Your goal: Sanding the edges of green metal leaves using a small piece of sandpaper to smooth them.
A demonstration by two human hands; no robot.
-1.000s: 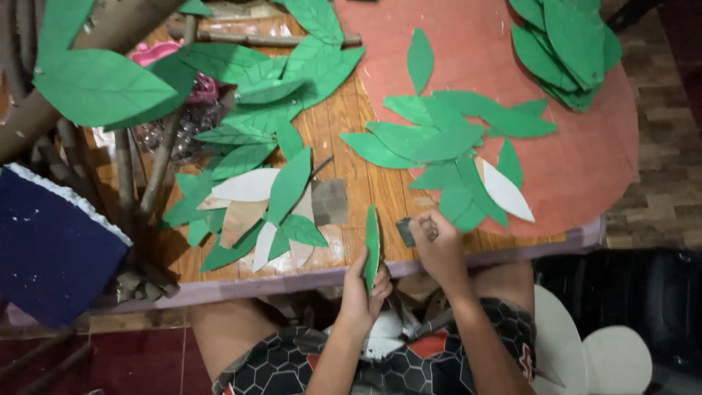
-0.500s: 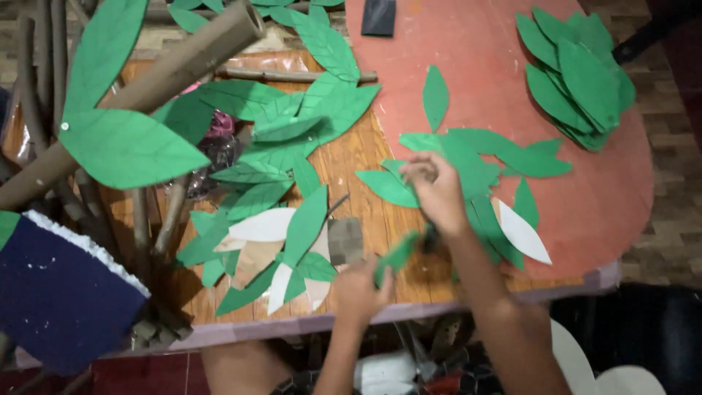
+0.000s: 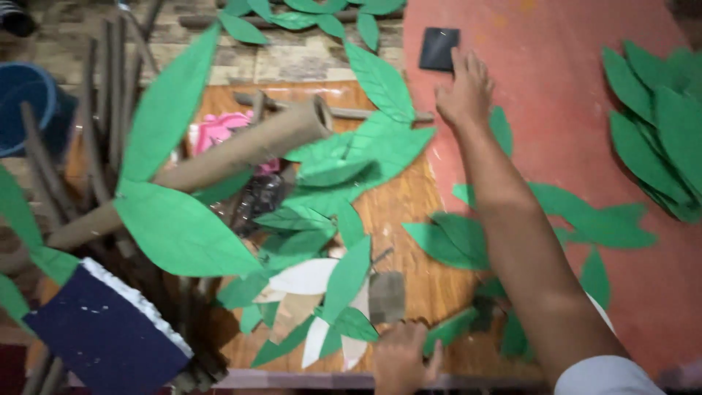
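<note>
A long cardboard tube (image 3: pixel 219 157) lies slantwise across the left half of the wooden bench (image 3: pixel 409 212), its open end pointing up and right. A large green paper leaf (image 3: pixel 179 228) overlaps its lower part, and another long leaf (image 3: pixel 170 99) rises above it. Something pink (image 3: pixel 216 130) shows just behind the tube. At the lower left sits a dark blue block with a white foam edge (image 3: pixel 102 333). Brown sticks (image 3: pixel 110 95) stand in a bundle at the left. A blue bucket (image 3: pixel 29 99) sits at the far left edge. A stack of green leaves (image 3: pixel 658 124) rests on the red sheet (image 3: pixel 556 88) at the right.
</note>
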